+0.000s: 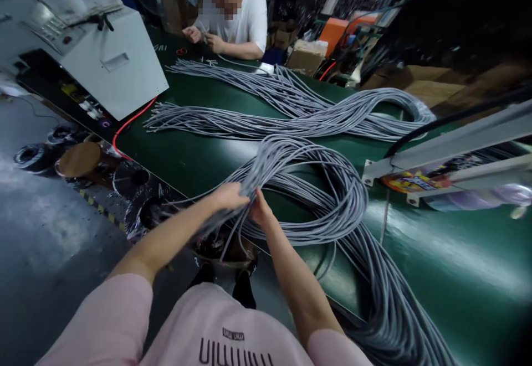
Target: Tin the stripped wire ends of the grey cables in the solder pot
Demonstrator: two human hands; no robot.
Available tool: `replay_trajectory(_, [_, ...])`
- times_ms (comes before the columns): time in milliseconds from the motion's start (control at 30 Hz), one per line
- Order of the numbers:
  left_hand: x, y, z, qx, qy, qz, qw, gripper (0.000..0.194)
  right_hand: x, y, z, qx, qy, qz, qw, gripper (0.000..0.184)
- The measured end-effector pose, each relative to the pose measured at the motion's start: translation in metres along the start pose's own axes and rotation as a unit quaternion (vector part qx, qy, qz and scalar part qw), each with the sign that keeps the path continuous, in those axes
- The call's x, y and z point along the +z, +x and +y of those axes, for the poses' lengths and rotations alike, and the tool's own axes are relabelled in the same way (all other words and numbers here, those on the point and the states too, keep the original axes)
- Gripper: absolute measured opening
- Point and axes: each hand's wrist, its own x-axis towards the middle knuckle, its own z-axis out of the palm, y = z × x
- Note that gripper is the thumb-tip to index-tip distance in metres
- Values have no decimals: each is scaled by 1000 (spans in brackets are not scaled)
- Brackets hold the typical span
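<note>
Both closed, my left hand (228, 197) and right hand (261, 211) grip the looped grey cables (349, 200), where one hard tug could tangle them or drag strands off the table (187, 155).

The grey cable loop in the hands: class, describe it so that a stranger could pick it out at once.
On the green workbench, grey cable bundles lie in long runs. The nearest loop sits at the front edge, the only one gathered in the left hand and right hand.
</note>
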Motion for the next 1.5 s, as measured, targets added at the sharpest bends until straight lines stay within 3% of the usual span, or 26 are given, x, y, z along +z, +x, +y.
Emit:
replay_trajectory(100, [61,-43,7,35,28,24,999,70,-6,-17,8,-3,34,-23,999,55])
replay_trajectory(167, [75,-55,-6,116,39,-37,992,71,-12,-26,12,-7,65,-36,997,54])
replay_trajectory(233, [61,-50,-32,174,14,-96,980,48,-15,-31,15,-11,89,-33,995,53])
replay_trajectory(300, [31,-32,-63,98,35,78,991,37,-14,-31,15,-10,82,-10,997,52])
replay_trajectory(367, [3,-9,-91,41,52,136,988,54,-10,-30,15,-4,58,15,998,48])
replay_trajectory(433, [-10,10,-110,8,63,131,989,62,-6,-28,13,8,38,27,999,43])
replay_trajectory(533, [-4,27,-119,-14,62,85,994,50,-4,-28,11,22,23,35,999,40])
replay_trajectory(667, [14,35,-113,-29,49,51,997,45,-2,-28,9,21,31,41,998,46])
replay_trajectory(767, [15,33,-109,-42,22,53,997,32,3,-28,7,16,47,35,998,56])
replay_trajectory(933, [8,5,-98,-29,-61,74,995,31,8,-30,1,21,54,3,998,73])
replay_trajectory(1100, [-9,-35,-43,62,-108,172,977,37,5,-38,-2,30,31,-51,998,80])
replay_trajectory(1200, [-13,-48,-1,161,-131,249,946,41,5,-52,-3,-2,-10,-75,997,88])
replay_trajectory(1267, [6,-56,17,197,-119,264,936,47,5,-63,-4,-41,-21,-68,997,93])
replay_trajectory(1367, [67,-71,22,136,-26,171,975,49,2,-82,-7,-78,-29,-54,995,101])
replay_trajectory(1433, [113,-84,17,108,21,114,987,48,-7,-93,-9,-60,-40,-45,996,105])
replay_trajectory(1500, [146,-97,11,137,41,79,987,49,-25,-105,-13,-12,-44,-30,999,104])
